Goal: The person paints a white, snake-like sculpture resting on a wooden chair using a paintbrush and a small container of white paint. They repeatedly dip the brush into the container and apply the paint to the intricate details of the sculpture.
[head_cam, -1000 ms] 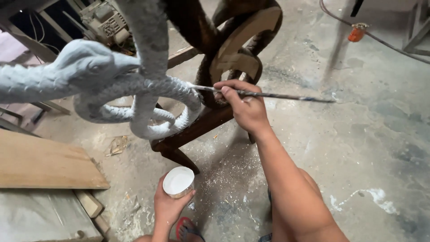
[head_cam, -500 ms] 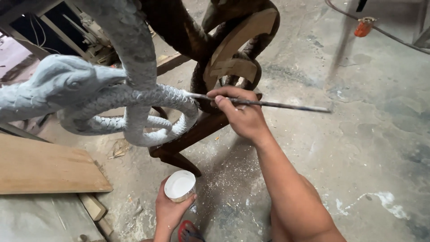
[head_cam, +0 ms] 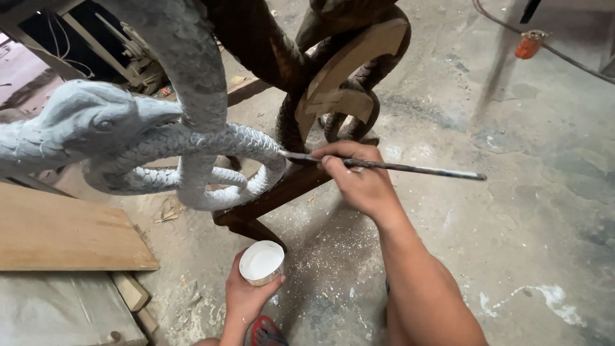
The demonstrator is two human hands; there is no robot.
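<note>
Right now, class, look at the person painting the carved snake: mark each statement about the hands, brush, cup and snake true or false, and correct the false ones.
1. The right hand holds a long brush. True.
2. The brush tip touches the grey-painted snake carving. True.
3. The left hand holds a cup of red paint. False: the contents look white.
4. The whole carving is painted grey. False: the coils behind, by the wooden ring, are bare dark wood.
5. A plank lies to the left on the floor. True.
</note>
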